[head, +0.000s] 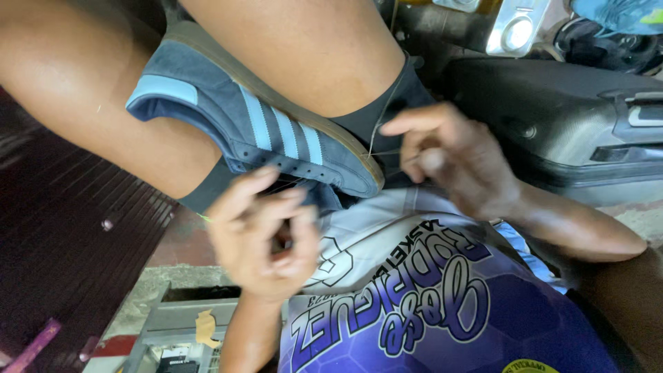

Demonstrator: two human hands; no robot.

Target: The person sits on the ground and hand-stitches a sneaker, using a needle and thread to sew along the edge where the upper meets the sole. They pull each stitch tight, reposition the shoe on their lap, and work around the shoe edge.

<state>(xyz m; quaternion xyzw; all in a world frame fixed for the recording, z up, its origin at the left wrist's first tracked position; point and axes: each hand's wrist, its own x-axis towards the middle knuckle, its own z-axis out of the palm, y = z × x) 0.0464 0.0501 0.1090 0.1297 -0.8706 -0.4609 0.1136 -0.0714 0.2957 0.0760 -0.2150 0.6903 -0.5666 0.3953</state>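
Your knees clamp the blue suede sneaker (262,131) steady for stitching; your right hand (452,162) pinches taut thread (384,110), while your left hand (266,235) curls closed beside the sole, its contents hidden.

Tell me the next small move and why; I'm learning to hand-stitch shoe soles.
Probably draw the thread taut with the right hand. It pinches the thread, which runs slack-looking from the shoe edge near the sole, while the left hand sits blurred at the toe, seemingly bracing it.
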